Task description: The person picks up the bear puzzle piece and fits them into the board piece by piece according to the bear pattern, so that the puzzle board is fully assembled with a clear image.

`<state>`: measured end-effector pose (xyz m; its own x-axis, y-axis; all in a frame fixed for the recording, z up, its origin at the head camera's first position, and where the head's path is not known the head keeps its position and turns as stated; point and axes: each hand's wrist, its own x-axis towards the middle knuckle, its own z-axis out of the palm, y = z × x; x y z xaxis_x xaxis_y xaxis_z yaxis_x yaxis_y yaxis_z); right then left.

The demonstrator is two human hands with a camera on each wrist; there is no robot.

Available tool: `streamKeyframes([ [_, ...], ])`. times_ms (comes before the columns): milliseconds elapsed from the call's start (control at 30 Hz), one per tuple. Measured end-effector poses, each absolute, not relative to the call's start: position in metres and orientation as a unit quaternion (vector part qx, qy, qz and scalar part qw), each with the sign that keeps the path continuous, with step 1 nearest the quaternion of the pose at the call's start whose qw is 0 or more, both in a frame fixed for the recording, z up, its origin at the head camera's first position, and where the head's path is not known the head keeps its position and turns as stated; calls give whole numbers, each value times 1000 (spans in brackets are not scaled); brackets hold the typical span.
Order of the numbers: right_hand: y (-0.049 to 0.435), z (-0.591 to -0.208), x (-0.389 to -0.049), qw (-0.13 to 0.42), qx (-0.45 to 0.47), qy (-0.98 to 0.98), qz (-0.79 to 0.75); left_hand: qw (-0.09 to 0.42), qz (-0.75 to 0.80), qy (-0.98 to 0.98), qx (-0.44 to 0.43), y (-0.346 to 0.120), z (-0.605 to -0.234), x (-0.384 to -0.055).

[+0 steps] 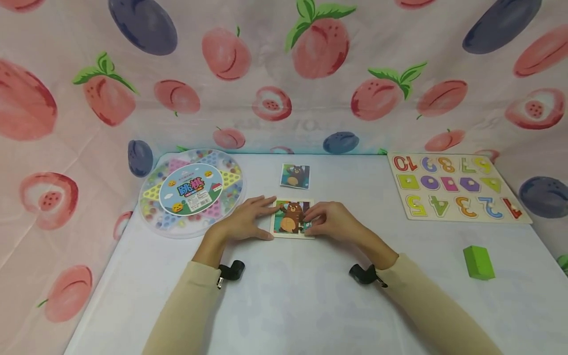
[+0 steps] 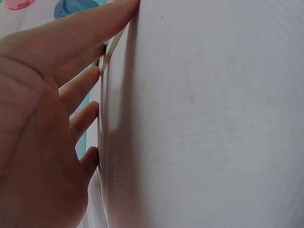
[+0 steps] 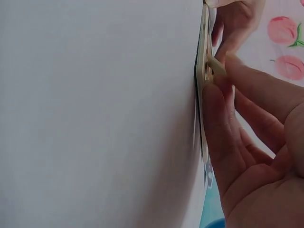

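Note:
A small jigsaw puzzle (image 1: 290, 221) with a brown bear picture and a pale wooden frame lies flat on the table in the head view. My left hand (image 1: 241, 219) rests at its left side, fingers extended to the upper edge and thumb at the lower left corner. With thumb and fingertips, my right hand (image 1: 335, 222) pinches a puzzle piece (image 3: 217, 67) over the lower right part of the picture. In the right wrist view that piece stands tilted against the frame. A loose card (image 1: 295, 176) with a similar bear picture lies just beyond the puzzle.
A round Chinese checkers set (image 1: 148, 222) stands to the left, under a clear lid. At the right lies a wooden number puzzle board (image 1: 457, 190), with a green block (image 1: 479, 263) nearer me. A fruit-printed cloth (image 1: 310, 93) hangs behind the white table (image 1: 284, 305).

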<state>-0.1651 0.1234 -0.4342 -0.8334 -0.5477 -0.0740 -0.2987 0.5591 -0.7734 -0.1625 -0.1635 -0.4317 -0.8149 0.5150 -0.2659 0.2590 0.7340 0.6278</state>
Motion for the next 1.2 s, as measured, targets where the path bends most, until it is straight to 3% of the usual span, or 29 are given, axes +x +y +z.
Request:
streamKeyframes([
  [1200, 104, -428, -161, 151, -180, 923, -304, 215, 293, 906, 216, -164, -430, -161],
])
